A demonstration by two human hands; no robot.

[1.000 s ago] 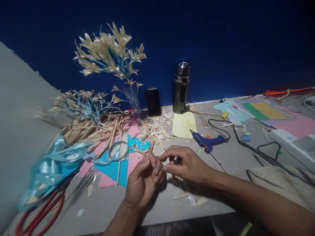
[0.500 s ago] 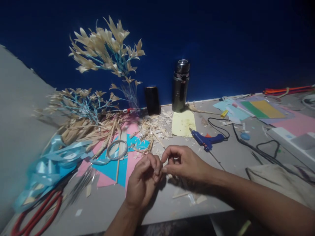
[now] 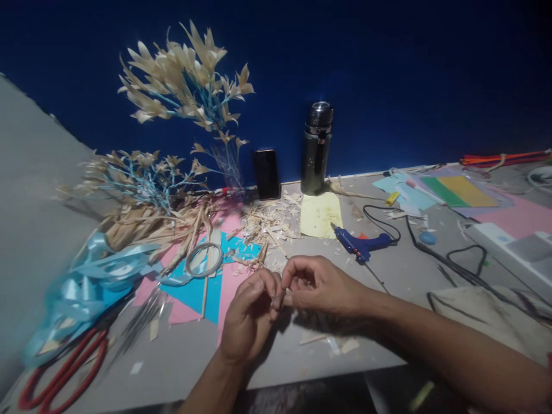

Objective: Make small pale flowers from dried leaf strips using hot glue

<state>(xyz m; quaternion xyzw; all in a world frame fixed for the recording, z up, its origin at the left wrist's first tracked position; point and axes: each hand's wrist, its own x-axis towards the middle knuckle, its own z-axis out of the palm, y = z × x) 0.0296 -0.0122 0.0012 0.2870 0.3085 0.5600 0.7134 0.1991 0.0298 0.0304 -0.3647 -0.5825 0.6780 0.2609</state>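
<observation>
My left hand [image 3: 250, 319] and my right hand [image 3: 321, 287] meet fingertip to fingertip above the front part of the table. Both are closed in a pinch, and whatever lies between the fingers is too small or hidden to name. Just beyond them lie pale shavings [image 3: 269, 224] and pieces of blue paper [image 3: 196, 299]. To the right of my right hand rests a blue glue gun [image 3: 361, 244], its nozzle over a stained yellow paper [image 3: 319, 215]. A roll of light tape [image 3: 204, 260] sits left of my hands.
Red-handled scissors [image 3: 64, 371], light blue ribbon [image 3: 107, 270] and thin wires [image 3: 140, 319] lie at left. Dried-leaf flowers with blue stems [image 3: 185, 80] stand behind. A phone [image 3: 267, 174] and a flask [image 3: 317, 149] stand by the wall. Black cables [image 3: 452, 267] and a white power strip [image 3: 511, 247] are at right.
My right fingertips have shifted very slightly left against the left ones. The view has tilted a touch; the objects on the table stay where they were.
</observation>
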